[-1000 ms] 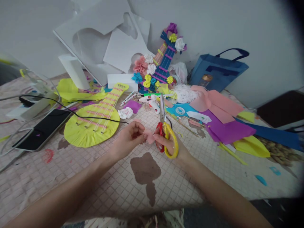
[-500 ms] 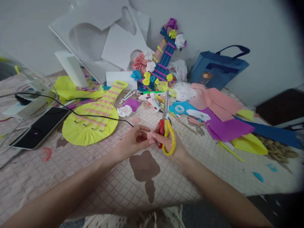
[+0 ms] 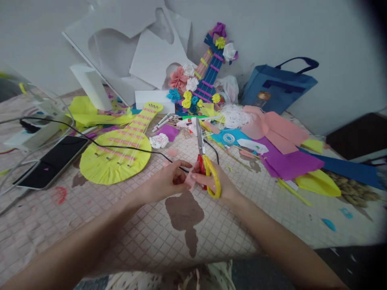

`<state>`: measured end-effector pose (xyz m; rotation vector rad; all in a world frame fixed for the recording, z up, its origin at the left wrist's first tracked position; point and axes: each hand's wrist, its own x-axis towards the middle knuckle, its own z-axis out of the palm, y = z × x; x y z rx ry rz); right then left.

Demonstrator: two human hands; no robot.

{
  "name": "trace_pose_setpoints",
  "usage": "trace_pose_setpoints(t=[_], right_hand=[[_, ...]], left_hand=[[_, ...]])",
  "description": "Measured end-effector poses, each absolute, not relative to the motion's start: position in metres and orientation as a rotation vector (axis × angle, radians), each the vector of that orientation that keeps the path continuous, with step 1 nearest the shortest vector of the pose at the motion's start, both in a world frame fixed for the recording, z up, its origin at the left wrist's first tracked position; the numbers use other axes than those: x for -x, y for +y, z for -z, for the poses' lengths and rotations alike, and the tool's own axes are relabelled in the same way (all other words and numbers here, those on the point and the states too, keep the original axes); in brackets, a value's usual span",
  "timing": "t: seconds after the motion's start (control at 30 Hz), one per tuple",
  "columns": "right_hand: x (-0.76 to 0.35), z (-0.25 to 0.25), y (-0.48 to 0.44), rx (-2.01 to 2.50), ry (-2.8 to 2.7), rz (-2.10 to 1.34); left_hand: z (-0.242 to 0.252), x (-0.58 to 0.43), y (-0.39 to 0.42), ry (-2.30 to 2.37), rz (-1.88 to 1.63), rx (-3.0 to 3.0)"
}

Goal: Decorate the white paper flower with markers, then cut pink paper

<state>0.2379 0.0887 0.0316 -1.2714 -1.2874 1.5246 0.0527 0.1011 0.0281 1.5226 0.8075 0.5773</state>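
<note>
A pink paper scrap is pinched just above the counter, the grip of the left hand clenched on it. The scissors are grasped in the right hand, blades together and pointed away. With fingertips so crowded, the scrap could be torn, or a finger nicked.

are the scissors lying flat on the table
No, the right hand grips the scissors by their handles, blades pointing away, while the left hand pinches a pink paper scrap.
</note>
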Motion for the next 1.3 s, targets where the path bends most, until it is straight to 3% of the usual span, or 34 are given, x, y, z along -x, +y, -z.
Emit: trace_pose_setpoints(t=[0.33, 0.7, 1.3], right_hand=[[-0.238, -0.031, 0.091, 1.352, -1.204, -1.433], [-0.24, -0.021, 0.093, 1.178, -1.089, -1.454], [-0.232, -0.03, 0.083, 1.263, -1.228, -1.438]], left_hand=[[-0.026, -0.047, 0.109, 0.831, -0.709, -1.475], [-0.033, -0.058, 0.095, 0.919, -0.859, -1.809], [-0.028, -0.058, 0.101, 0.825, -0.83, -1.303]])
